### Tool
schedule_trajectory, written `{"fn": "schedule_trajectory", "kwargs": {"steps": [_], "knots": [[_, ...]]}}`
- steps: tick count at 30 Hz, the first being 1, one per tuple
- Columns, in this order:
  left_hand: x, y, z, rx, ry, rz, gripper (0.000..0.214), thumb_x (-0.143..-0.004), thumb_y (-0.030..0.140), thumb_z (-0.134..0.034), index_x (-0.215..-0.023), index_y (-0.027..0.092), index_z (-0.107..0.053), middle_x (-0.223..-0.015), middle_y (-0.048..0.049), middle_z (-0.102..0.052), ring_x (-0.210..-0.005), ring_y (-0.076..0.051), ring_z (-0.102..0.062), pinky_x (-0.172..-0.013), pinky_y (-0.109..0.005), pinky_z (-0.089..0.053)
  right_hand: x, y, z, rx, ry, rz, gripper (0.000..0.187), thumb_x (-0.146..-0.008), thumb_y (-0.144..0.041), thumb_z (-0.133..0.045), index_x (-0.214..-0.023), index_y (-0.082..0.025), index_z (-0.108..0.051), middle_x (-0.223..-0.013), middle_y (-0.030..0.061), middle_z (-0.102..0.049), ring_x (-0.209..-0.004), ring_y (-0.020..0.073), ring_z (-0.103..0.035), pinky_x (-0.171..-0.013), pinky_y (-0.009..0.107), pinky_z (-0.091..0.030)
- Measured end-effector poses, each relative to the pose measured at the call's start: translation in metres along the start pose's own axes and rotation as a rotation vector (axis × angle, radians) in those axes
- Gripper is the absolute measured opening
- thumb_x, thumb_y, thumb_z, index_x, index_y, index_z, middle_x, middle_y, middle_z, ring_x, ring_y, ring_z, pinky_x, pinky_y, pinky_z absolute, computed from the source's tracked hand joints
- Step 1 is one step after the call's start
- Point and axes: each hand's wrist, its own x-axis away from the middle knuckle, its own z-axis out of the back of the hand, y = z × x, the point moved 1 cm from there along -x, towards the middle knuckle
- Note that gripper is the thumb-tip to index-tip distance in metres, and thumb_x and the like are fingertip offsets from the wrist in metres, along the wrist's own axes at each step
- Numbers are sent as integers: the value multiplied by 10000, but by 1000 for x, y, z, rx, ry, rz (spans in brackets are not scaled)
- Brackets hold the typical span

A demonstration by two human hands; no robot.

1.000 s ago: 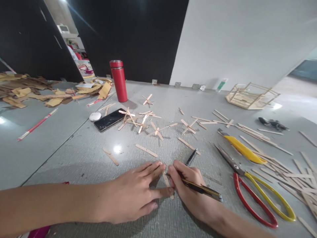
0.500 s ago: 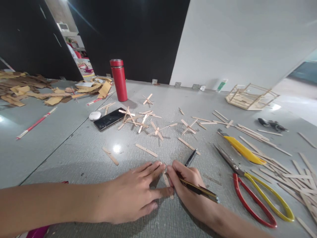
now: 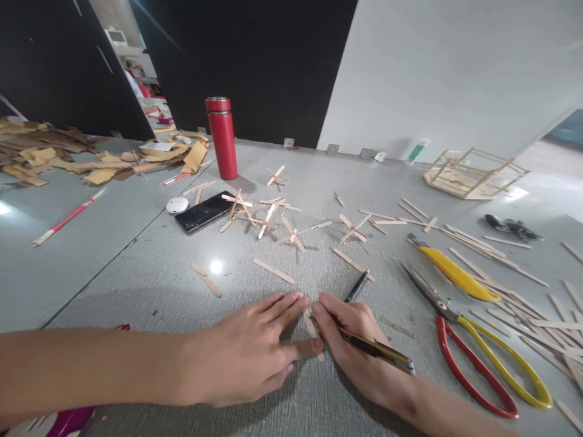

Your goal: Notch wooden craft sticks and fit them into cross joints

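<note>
Tall red cyl. flask (image 3: 222, 142) upright nr big blk panel (image 3: 273, 67). Blk rect. phone (image 3: 204, 213) lies flat w/ small white rounded case (image 3: 177, 205) just beside. Torn brown cardboard scraps (image 3: 59, 161) heaped far L; slim red-&-white stick (image 3: 70, 217) nearer.

We see a thin, pale wood stick (image 3: 311, 326) lying flat and slanted on the gray table (image 3: 150, 276), its round near end poking out past a fingertip of the left hand (image 3: 252, 352) that presses on it, its far end partly hidden by fingers. The right hand (image 3: 357, 366) grips a slim gold and black tool (image 3: 377, 351) that leans over, its shiny back end pointing toward us and to the right, its tip hidden.
</note>
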Motion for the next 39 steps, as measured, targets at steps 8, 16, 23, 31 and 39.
{"fn": "schedule_trajectory", "kwargs": {"steps": [8,16,23,31,39], "knots": [[-1,2,4,-11,-72,16,561,-1050,299,-522,-1580,178,-385,-1642,-276,-337,-1545,-398,-294,-1216,-564,-347,-3,-4,4,-14,-74,25,400,-1118,-346,-380,-730,-251,-362,-590,-76,-406,-515,123,-387,-553,295,-305],[-1,1,6,23,-98,28,553,-1064,294,-498,-1598,217,-375,-1655,-268,-311,-1559,-388,-255,-1223,-582,-314,-4,-4,9,-40,-121,36,410,-1119,-341,-389,-722,-246,-366,-583,-84,-361,-501,116,-350,-536,296,-285],[0,2,7,13,-58,5,583,-1055,281,-503,-1609,187,-349,-1666,-248,-300,-1557,-401,-265,-1223,-584,-302,3,-2,4,-45,-85,42,387,-1118,-330,-397,-741,-252,-358,-592,-83,-394,-499,109,-371,-515,273,-303],[1,3,3,16,-40,1,527,-1060,324,-516,-1566,215,-415,-1668,-242,-305,-1554,-417,-262,-1223,-587,-308,2,-5,26,119,-11,124,285,-1119,-297,-352,-842,-256,-408,-708,-37,-496,-556,128,-438,-547,272,-383],[6,0,12,44,-99,9,490,-1050,297,-553,-1531,229,-488,-1638,-254,-355,-1514,-422,-342,-1189,-550,-397,-24,39,85,591,33,131,301,-908,-13,-493,-1060,-219,-652,-901,43,-656,-610,157,-601,-533,276,-391]]}}
